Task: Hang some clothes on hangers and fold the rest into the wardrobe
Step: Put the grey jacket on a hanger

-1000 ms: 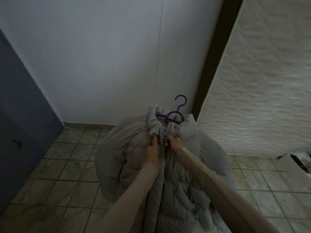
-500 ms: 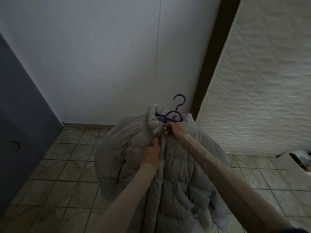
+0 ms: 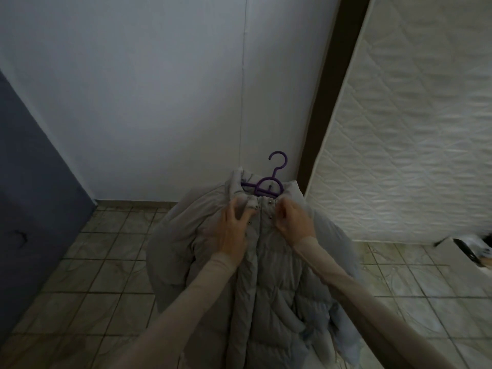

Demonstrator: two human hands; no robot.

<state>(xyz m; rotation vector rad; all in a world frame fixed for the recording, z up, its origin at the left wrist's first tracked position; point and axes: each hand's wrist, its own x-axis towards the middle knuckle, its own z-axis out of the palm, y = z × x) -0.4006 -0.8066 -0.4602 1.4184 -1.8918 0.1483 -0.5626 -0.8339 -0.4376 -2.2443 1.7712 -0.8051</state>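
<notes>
Both of your arms, in pale close-fitting sleeves, reached forward and slightly down toward the collar of the grey puffer jacket (image 3: 269, 275), which hung on the purple hanger (image 3: 267, 186) out in front of you above the tiled floor (image 3: 87, 265). Your left hand (image 3: 234, 233) lay on the left front panel just below the collar, fingers spread and slightly bent, with the fingertips touching the collar edge; it was open rather than clamped. Your right hand (image 3: 291, 221) had its fingers curled into the right front edge by the snap fasteners, gripping the fabric. No brand, label or writing could be read on the jacket or the hanger. Compared with half a second earlier, your left hand had moved up from the placket to the collar and spread its fingers, your right hand had shifted outward to the right, and the two collar edges stood slightly further apart. The hanger hook pointed upward, free of any rail.
</notes>
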